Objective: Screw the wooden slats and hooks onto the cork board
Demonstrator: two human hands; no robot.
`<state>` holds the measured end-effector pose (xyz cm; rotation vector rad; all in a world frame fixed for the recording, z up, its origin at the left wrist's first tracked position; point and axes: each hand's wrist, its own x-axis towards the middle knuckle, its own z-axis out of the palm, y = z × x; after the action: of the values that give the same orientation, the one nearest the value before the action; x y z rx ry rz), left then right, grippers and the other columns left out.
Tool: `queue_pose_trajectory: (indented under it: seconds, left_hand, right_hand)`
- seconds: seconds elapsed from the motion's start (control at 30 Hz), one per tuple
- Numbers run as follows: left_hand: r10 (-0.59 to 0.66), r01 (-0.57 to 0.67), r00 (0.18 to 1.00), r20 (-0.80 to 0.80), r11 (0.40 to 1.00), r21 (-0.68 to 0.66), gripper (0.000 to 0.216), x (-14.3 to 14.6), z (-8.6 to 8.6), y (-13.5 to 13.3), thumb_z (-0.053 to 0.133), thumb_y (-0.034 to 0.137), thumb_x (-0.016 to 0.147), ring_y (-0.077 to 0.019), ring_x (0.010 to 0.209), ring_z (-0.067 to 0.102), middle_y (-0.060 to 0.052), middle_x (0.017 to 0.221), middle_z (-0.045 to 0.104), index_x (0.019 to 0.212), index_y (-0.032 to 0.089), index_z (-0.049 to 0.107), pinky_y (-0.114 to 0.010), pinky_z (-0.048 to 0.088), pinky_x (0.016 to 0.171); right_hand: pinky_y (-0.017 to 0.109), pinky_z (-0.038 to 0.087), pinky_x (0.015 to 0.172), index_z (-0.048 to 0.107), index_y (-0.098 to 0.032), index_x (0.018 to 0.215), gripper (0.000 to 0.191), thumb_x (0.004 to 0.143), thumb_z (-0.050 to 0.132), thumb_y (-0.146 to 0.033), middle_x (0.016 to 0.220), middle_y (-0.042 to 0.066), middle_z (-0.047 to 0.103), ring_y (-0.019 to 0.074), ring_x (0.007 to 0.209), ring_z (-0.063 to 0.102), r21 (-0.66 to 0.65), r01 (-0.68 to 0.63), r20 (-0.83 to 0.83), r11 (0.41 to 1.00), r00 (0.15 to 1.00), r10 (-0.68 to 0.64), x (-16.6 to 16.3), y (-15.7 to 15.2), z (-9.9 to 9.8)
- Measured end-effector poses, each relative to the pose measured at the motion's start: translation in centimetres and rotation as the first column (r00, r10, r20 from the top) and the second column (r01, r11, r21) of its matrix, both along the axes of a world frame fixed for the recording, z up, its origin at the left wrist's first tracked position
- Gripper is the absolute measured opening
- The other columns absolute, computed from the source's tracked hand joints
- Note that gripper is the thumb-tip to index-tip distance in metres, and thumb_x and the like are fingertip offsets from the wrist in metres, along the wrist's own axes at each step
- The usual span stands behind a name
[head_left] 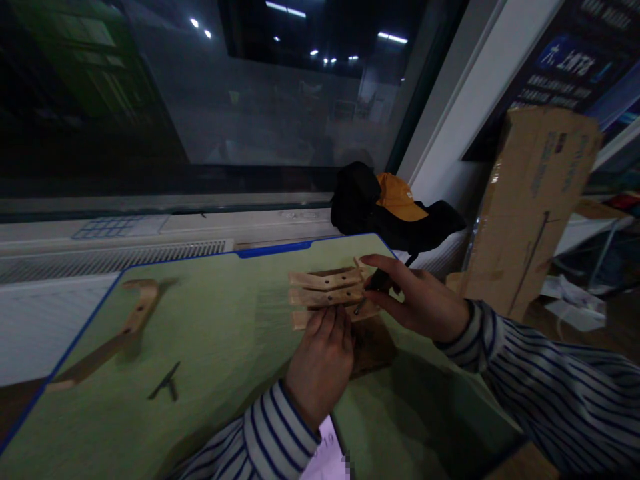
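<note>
Three wooden strips [320, 296] lie near the worktop's [215, 320] far right corner. The left hand [321, 357] rests on the nearest, fingers together, grip unclear; the right hand [413, 299] pinches a black-handled tool [379, 280] over them.

Count two bare hands, one left hand [323, 357] at lower centre, one right hand [423, 300] right of centre. Count three pale, bent wooden slats [307, 297] in the centre, one larger angled brown wooden piece [134, 321] at left, one dark brown flat block [377, 347] below centre, one slim black-handled tool [380, 279] right of centre. Add one small dark pair of crossed-looking bits [163, 382] at lower left, possibly joined, one orange cloth cap [395, 193] at upper centre-right, one tall brown cardboard box [533, 200] at right.
</note>
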<state>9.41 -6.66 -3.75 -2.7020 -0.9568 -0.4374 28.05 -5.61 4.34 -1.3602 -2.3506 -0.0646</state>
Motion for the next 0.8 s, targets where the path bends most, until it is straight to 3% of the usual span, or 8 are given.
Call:
queue_pose_trajectory:
  seconds: [0.33, 0.6, 0.8]
  left_hand:
    - [0.003, -0.003, 1.0, -0.012, 1.0, -0.005, 0.034, 0.03, 0.21, -0.11, 0.053, 0.015, 0.085, -0.0296, 0.115, 0.058, -0.02, 0.121, 0.062, 0.115, 0.001, 0.063, -0.041, 0.046, 0.1]
    - [-0.004, 0.003, 1.0, -0.006, 1.0, -0.002, 0.032, 0.07, 0.29, -0.13, 0.054, 0.016, 0.085, -0.0299, 0.114, 0.058, -0.02, 0.12, 0.062, 0.112, 0.002, 0.064, -0.042, 0.045, 0.1]
    - [-0.006, 0.006, 1.0, 0.005, 1.0, 0.007, 0.032, 0.0, 0.32, 0.1, 0.054, 0.016, 0.085, -0.0296, 0.113, 0.058, -0.019, 0.119, 0.064, 0.111, 0.002, 0.065, -0.041, 0.046, 0.099]
  right_hand:
    - [0.029, 0.055, 0.06, 0.035, -0.021, 0.132, 0.05, 0.088, 0.055, -0.027, 0.092, 0.005, 0.071, 0.0206, 0.072, 0.07, 0.053, -0.014, 0.048, 0.998, 0.999, 0.011, 0.21, 0.19, 0.06]
    - [0.028, 0.051, 0.054, 0.029, -0.019, 0.136, 0.057, 0.087, 0.056, -0.031, 0.071, 0.0, 0.068, 0.0204, 0.062, 0.067, 0.086, -0.002, 0.032, 0.996, 0.999, 0.0, 0.23, 0.25, -0.3]
    - [0.026, 0.052, 0.059, 0.03, -0.02, 0.134, 0.053, 0.088, 0.055, -0.029, 0.08, 0.002, 0.069, 0.017, 0.066, 0.067, 0.052, -0.028, -0.003, 0.998, 1.0, 0.029, 0.35, 0.31, -0.58]
